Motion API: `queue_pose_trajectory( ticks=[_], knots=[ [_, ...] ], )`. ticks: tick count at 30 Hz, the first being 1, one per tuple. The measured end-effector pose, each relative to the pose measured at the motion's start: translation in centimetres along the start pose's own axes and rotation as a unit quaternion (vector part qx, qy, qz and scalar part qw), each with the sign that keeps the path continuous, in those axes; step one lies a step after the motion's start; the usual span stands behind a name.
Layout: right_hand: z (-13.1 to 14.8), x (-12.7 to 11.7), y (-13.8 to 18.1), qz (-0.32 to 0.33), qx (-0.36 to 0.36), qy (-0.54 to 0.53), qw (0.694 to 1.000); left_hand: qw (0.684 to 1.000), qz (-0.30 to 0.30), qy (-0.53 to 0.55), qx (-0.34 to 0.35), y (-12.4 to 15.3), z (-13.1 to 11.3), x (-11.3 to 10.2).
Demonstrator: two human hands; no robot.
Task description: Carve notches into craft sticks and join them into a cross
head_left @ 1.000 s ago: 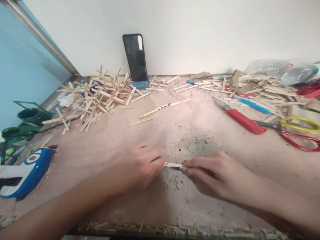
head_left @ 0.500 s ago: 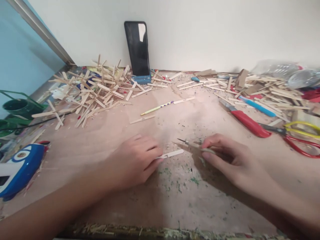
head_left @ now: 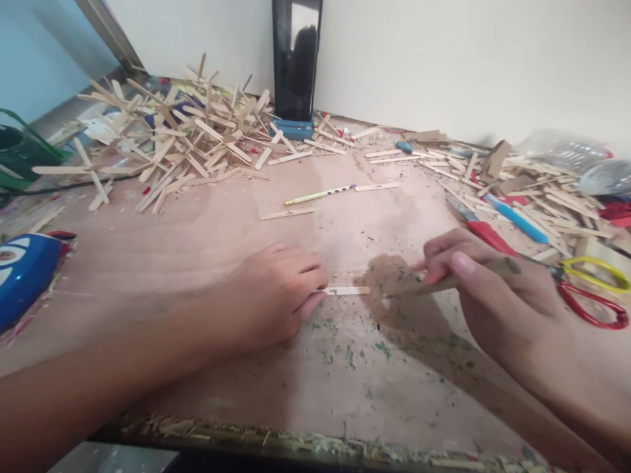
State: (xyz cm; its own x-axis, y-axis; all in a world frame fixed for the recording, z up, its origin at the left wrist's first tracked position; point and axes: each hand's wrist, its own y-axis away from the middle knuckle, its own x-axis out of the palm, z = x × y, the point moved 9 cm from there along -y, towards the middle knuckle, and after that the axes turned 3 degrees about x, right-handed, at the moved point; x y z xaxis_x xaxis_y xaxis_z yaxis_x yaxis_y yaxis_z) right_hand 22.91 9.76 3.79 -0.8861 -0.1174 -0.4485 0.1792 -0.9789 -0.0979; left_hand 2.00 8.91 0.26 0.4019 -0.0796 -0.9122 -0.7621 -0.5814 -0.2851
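Notched wooden stick (head_left: 351,290), flat and pale, lies on the tabletop (head_left: 187,243) near the middle of the working area, its rounded free end pointing right. The left hand (head_left: 279,295) rests on the tabletop, palm down, with its fingers closed on the left end of the stick; that end is hidden, and the notch is exposed just beside the fingertips. The right hand (head_left: 503,295) is raised to the right of the stick, apart from it, and its fingers are curled around a brown-handled tool (head_left: 505,266). Blur obscures the tool's far end, so its shape cannot be told. A shadow of the hand falls on the tabletop, where green flecks (head_left: 382,348) are scattered.

Beyond the hands, a yellowish pencil (head_left: 318,196) lies slantwise, with a second stick (head_left: 377,187) at its right end and a third stick (head_left: 287,213) just in front of it. At the back left is a heap of sticks (head_left: 211,135), many of them crossed; beside it a dark phone (head_left: 296,72), cut off by the upper edge, stands upright in a blue holder (head_left: 293,129). To the right, partly behind the right hand, lie a red-handled knife (head_left: 490,238) and scissors (head_left: 562,270) with one yellow and one red loop. Farther back lies a slim blue tool (head_left: 520,220), beside more loose sticks (head_left: 572,200).
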Motion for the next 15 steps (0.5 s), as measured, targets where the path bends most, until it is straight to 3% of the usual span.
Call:
queue_pose_trajectory(
  ticks=[2,5,7,10,15],
  knots=[
    [1.7,1.3,-1.1,0.027,-0.029,-0.113,0.993,1.0,-0.005,0.004,-0.007,0.0,0.2,0.0],
    [3.3,5.0,-3.2,0.108,0.025,-0.209,0.972,1.0,-0.01,0.009,-0.008,0.0,0.4,-0.1],
    [4.1,6.1,-4.7,0.085,0.034,-0.244,0.966,1.0,-0.013,0.003,-0.011,0.1,0.6,-0.2],
    [4.1,7.7,-6.1,0.089,0.054,-0.255,0.961,1.0,-0.02,-0.004,-0.017,0.2,0.9,-0.3],
    [4.0,9.4,-5.7,0.195,0.049,-0.203,0.958,0.999,-0.032,0.007,-0.018,0.4,0.9,-0.1]
  ],
)
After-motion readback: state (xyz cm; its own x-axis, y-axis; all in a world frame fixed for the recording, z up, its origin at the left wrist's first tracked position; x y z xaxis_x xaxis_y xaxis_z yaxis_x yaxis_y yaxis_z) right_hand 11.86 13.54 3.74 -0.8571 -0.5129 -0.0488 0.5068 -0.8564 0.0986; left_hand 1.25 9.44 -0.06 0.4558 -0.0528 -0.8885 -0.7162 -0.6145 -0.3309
